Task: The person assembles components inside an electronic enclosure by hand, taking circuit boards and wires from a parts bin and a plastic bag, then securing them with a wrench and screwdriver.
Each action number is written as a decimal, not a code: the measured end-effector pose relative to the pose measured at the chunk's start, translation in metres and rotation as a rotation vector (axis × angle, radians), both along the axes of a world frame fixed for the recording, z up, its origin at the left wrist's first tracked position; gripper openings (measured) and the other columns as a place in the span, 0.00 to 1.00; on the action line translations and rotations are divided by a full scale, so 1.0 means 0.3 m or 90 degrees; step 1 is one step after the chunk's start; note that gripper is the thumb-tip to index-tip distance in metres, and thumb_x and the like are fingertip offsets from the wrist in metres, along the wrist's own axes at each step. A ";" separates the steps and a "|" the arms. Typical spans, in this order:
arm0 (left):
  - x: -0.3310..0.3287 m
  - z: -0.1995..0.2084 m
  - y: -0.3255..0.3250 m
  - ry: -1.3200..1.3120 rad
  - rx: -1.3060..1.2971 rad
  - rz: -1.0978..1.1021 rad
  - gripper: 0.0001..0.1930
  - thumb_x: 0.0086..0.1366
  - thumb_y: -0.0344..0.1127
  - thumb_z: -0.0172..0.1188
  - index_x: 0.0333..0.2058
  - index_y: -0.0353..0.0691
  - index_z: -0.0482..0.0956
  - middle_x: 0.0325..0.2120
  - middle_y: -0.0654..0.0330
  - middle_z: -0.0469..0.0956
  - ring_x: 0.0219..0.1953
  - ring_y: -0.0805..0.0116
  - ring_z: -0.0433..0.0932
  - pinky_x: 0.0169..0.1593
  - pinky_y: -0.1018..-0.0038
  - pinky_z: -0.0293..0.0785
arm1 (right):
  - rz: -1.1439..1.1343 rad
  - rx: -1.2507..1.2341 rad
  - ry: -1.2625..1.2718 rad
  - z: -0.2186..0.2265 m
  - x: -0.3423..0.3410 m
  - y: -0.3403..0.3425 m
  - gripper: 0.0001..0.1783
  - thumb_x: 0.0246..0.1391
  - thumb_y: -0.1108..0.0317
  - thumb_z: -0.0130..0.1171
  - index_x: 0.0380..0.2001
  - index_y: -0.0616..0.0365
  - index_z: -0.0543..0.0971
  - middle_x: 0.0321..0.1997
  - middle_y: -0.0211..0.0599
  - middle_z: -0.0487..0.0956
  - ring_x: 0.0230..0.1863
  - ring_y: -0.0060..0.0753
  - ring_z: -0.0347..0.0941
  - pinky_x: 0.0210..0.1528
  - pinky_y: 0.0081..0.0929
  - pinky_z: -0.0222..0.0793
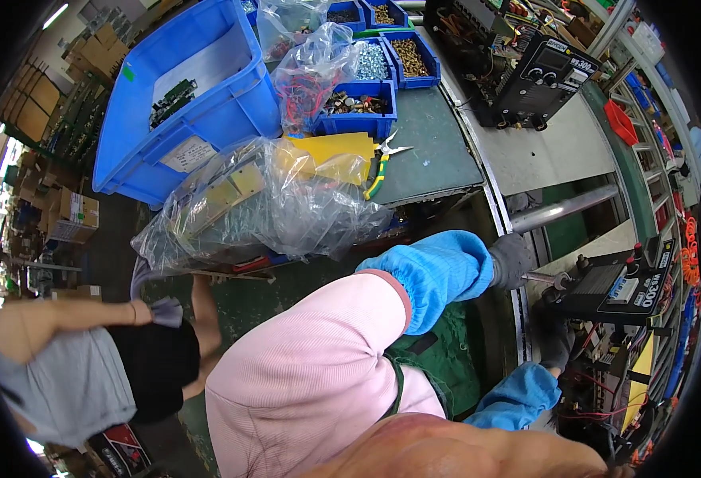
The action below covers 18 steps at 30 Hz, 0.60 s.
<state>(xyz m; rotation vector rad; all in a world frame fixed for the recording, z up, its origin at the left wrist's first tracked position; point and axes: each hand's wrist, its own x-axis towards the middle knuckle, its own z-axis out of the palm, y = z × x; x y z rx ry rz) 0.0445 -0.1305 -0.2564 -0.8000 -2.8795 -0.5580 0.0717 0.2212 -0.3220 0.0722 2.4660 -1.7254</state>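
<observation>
My left hand point(512, 261), in a dark grey glove and blue oversleeve, is closed around a metal wrench point(543, 277). The wrench's head reaches the near end of a black front panel point(617, 283) with knobs and connectors, at the right. This panel belongs to an open machine with wiring point(605, 382) and boards inside. Lower down, my right hand point(556, 344), also in a dark glove, is beside the machine just below the panel. Its fingers are mostly hidden in shadow, so their grip does not show.
A second black-fronted machine point(538, 80) stands on the metal line ahead. Blue bins of screws point(412, 60), yellow-green pliers point(381, 166), yellow sheets point(334, 150) and a plastic bag point(263, 199) occupy the bench beside a large blue crate point(199, 119). Another person point(80, 374) is at the left.
</observation>
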 end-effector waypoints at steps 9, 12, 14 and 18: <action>-0.007 -0.009 0.008 0.035 0.014 -0.002 0.13 0.48 0.48 0.58 0.23 0.46 0.83 0.26 0.60 0.80 0.35 0.60 0.78 0.43 0.65 0.71 | -0.127 -0.157 -0.111 0.092 0.014 -0.100 0.24 0.58 0.62 0.53 0.53 0.68 0.72 0.52 0.44 0.76 0.51 0.39 0.73 0.55 0.33 0.67; -0.012 -0.032 0.007 0.056 0.026 0.001 0.12 0.47 0.48 0.58 0.22 0.47 0.82 0.25 0.61 0.80 0.34 0.60 0.78 0.42 0.65 0.71 | -0.071 -0.157 -0.110 0.086 0.007 -0.097 0.24 0.59 0.62 0.53 0.53 0.68 0.72 0.52 0.43 0.76 0.51 0.38 0.73 0.55 0.33 0.67; -0.013 -0.053 0.005 0.070 0.035 0.003 0.12 0.47 0.49 0.58 0.21 0.47 0.81 0.24 0.62 0.78 0.34 0.61 0.76 0.43 0.66 0.70 | -0.029 -0.231 -0.113 0.063 0.006 -0.077 0.24 0.59 0.61 0.52 0.53 0.68 0.72 0.52 0.42 0.76 0.51 0.38 0.73 0.54 0.32 0.67; 0.001 -0.048 0.014 0.082 0.053 -0.001 0.12 0.46 0.48 0.59 0.21 0.47 0.82 0.23 0.61 0.79 0.33 0.60 0.77 0.42 0.65 0.71 | -0.022 -0.017 -0.006 -0.092 -0.001 0.058 0.24 0.59 0.59 0.53 0.52 0.68 0.73 0.51 0.40 0.77 0.48 0.35 0.73 0.52 0.29 0.66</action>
